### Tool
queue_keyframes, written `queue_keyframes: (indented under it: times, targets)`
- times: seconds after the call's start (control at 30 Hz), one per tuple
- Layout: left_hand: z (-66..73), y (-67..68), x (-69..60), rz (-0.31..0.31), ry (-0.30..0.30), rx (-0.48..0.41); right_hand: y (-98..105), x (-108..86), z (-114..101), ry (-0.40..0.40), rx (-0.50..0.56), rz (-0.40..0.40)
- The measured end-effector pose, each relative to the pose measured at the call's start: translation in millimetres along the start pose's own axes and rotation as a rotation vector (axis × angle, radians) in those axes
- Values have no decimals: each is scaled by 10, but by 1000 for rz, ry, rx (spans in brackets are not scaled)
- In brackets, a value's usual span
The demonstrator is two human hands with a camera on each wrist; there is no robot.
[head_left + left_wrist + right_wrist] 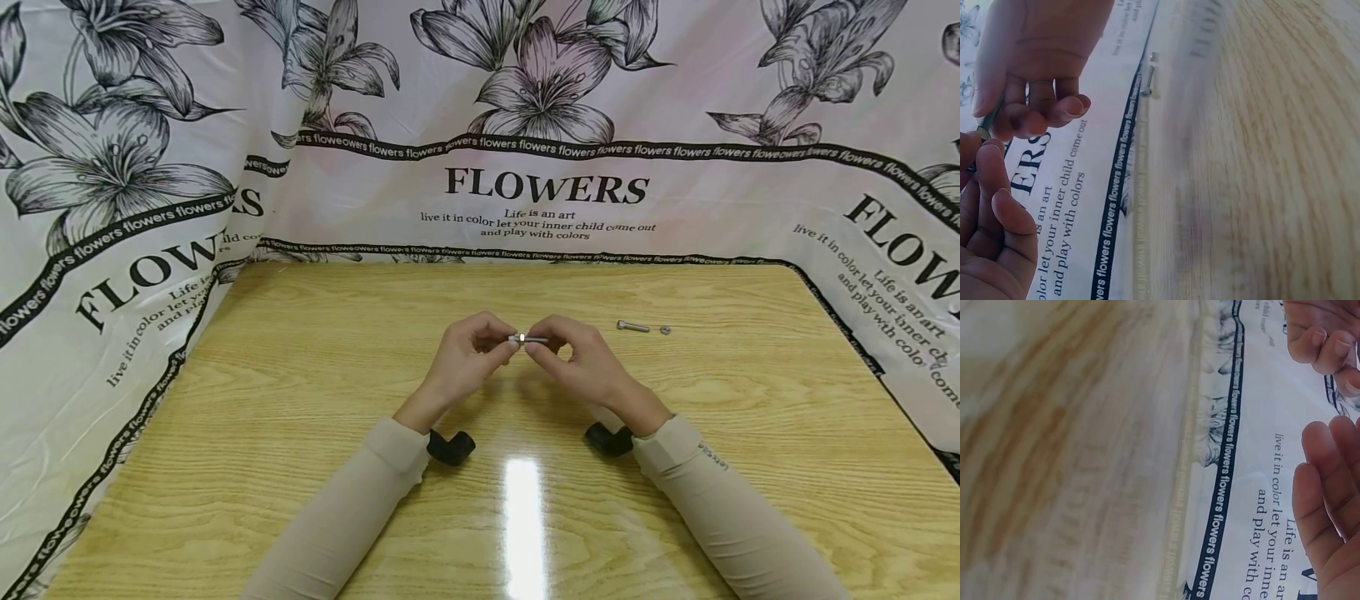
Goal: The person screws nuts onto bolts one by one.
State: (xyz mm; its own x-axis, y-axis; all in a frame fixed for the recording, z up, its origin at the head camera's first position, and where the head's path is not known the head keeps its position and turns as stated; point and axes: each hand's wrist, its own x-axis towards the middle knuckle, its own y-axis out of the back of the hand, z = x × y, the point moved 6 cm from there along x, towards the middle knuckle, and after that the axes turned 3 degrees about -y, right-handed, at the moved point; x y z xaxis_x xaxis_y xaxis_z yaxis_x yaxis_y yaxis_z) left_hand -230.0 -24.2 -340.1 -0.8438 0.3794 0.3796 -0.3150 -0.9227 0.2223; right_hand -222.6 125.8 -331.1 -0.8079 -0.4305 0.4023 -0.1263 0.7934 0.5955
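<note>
Above the middle of the table, a metal bolt lies level between my two hands, with a nut around it. My left hand pinches the bolt's left end between thumb and fingertips, close beside the nut. At the other end, my right hand has thumb and fingers on the threaded shank. The left wrist view shows the threads and the nut between the fingertips of both hands. In the right wrist view, only parts of the hands appear and the bolt is out of sight.
Another bolt lies on the wooden table beyond my right hand, with a loose nut to its right. A flower-printed cloth hangs along the back and sides. Black wrist mounts sit under both cuffs.
</note>
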Motion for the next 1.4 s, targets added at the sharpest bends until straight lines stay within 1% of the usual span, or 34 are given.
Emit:
queue_keyframes:
  times: [0.03, 0.2, 0.33, 0.47, 0.57, 0.7, 0.77, 0.93, 1.07, 1.2, 1.33, 1.4]
  targets:
    - [48, 4, -3, 0, 0, 2, 14, 1, -51, 0, 0, 2]
    - [62, 21, 4, 11, -2, 9, 43, -3, -53, 10, 0, 7]
    - [69, 29, 3, 14, 0, 9, 64, -6, -49, 4, -9, 10]
    - [46, 31, 5, 13, 5, 6, 65, -7, -40, -2, -5, 11]
    - [-75, 28, 21, 18, 11, 7, 62, -4, -38, 8, 1, 17]
    - [-250, 26, 41, 31, 16, 18, 57, 1, -40, 40, -8, 27]
    - [-275, 28, 42, 35, 16, 29, 55, 0, -43, 50, -10, 31]
    - [-267, 28, 38, 26, -4, 56, 52, -2, -40, 35, -5, 39]
    - [-253, 1, 39, -10, -32, 91, 51, -3, -45, 25, 3, 39]
    - [-251, -31, 38, -39, -32, 123, 53, -3, -55, 25, 8, 40]
    - [-238, -42, 32, -32, -30, 119, 53, -4, -69, 33, 18, 33]
    - [-198, -43, 25, -28, -34, 117, 52, -2, -78, 41, 24, 29]
